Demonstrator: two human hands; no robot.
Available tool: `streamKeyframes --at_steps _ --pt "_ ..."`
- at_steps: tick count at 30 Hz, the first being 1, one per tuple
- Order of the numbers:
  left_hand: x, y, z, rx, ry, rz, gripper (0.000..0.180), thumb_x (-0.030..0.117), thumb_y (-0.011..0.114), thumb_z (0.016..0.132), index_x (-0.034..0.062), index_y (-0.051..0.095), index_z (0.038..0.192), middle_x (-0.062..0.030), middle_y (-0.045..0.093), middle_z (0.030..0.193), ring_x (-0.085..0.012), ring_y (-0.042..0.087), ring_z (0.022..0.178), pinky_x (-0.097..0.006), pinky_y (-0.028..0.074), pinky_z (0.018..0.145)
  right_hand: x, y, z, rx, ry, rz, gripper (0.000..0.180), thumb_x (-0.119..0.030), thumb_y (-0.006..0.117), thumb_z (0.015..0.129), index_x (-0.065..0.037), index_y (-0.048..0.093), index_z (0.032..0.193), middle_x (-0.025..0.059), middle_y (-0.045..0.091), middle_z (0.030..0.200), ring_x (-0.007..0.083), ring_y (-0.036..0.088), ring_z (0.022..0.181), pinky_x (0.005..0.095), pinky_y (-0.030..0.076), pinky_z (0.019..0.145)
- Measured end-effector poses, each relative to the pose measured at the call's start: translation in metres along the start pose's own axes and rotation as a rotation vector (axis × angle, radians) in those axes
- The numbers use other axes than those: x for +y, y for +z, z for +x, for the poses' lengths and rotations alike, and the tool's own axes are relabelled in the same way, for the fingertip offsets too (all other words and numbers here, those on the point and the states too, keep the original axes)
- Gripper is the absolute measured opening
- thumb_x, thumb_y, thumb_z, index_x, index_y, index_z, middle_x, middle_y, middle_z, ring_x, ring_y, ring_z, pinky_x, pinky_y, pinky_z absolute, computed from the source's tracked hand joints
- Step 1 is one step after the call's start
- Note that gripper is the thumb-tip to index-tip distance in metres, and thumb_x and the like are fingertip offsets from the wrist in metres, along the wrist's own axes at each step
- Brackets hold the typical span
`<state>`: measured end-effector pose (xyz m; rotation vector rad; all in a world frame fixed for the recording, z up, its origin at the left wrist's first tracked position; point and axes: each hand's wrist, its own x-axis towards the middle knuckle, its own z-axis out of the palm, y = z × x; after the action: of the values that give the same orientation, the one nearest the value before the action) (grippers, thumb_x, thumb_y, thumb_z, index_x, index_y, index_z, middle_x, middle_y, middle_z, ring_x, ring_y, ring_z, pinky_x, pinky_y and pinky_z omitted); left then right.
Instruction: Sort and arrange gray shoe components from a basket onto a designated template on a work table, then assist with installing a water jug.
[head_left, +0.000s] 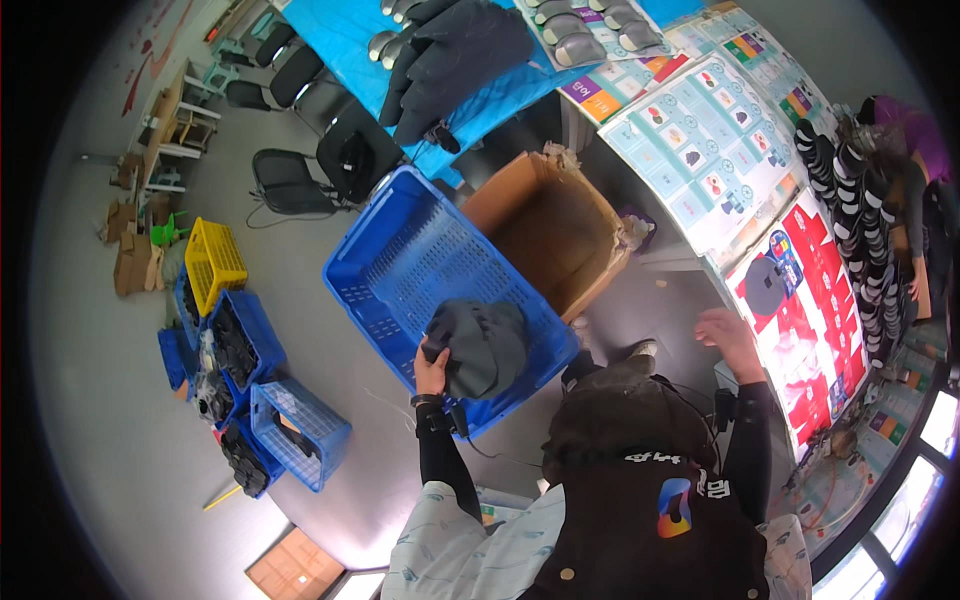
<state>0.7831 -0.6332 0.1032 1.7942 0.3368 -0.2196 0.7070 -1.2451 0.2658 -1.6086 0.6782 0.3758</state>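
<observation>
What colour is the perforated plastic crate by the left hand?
The crate is blue, clearest in the head view.

Before you, the fabric bundle (490, 345) sits in or just over the near end of the crate (400, 240), the cardboard box (540, 195) stands just beyond to its right, a surface (822, 310) bearing a disc (766, 288) lies rightward, and chairs (285, 182) and other crates (320, 430) stand leftward.

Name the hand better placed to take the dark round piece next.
Probably the right: the right hand looks empty and is near the piece; the left hand holds fabric at the blue crate.
</observation>
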Motion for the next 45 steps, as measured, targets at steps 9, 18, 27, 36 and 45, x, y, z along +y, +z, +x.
streamKeyframes --at_steps 9,18,27,36,45 --pt "0.126 0.113 -0.028 -0.088 -0.109 -0.456 0.048 0.005 0.072 0.094 0.0011 0.055 0.139 -0.0091 0.066 0.126 -0.022 0.065 0.11 -0.035 0.053 0.094 -0.046 0.048 -0.028 -0.366 -0.058 0.15 0.044 -0.025 0.074 0.097 0.001 0.06 0.129 0.011 0.069 0.116 0.0173 0.068 0.103 0.0325 0.056 0.088" --pt "0.206 0.327 -0.044 -0.378 -0.109 -0.473 0.053 0.012 0.076 0.094 0.0011 0.054 0.14 -0.0125 0.064 0.13 -0.0246 0.064 0.113 -0.039 0.052 0.096 -0.058 -0.006 -0.055 0.499 -0.364 -0.251 0.029 -0.021 0.074 0.095 0.004 0.064 0.087 0.0151 0.064 0.068 0.0185 0.068 0.052 0.0315 0.048 0.047" --pt "0.209 0.378 -0.051 -0.528 -0.242 -0.596 0.049 0.01 0.068 0.099 0.005 0.051 0.145 -0.0133 0.062 0.135 -0.0288 0.065 0.117 -0.045 0.057 0.096 0.172 -0.228 -0.055 0.886 -0.145 0.519 0.023 -0.011 0.066 0.099 0.008 0.066 0.113 0.0124 0.071 0.096 0.0189 0.07 0.064 0.0308 0.056 0.047" --pt "0.221 0.428 -0.111 -0.377 -0.251 -0.443 0.048 0.018 0.07 0.099 0.0071 0.055 0.143 -0.0101 0.065 0.134 -0.0261 0.065 0.119 -0.041 0.054 0.1 0.305 -0.296 -0.008 0.822 -0.084 0.549 0.011 -0.009 0.069 0.097 0.0 0.067 0.103 0.0015 0.065 0.081 0.0081 0.058 0.062 0.0275 0.049 0.044" --pt "0.254 0.48 -0.151 -0.351 -0.24 -0.318 0.041 0.02 0.065 0.103 0.0036 0.055 0.139 -0.0136 0.065 0.128 -0.0269 0.068 0.11 -0.043 0.059 0.091 0.298 -0.321 -0.015 0.664 0.008 0.562 0.007 -0.008 0.067 0.099 -0.003 0.068 0.103 -0.0012 0.064 0.078 0.0061 0.057 0.064 0.0264 0.05 0.049"
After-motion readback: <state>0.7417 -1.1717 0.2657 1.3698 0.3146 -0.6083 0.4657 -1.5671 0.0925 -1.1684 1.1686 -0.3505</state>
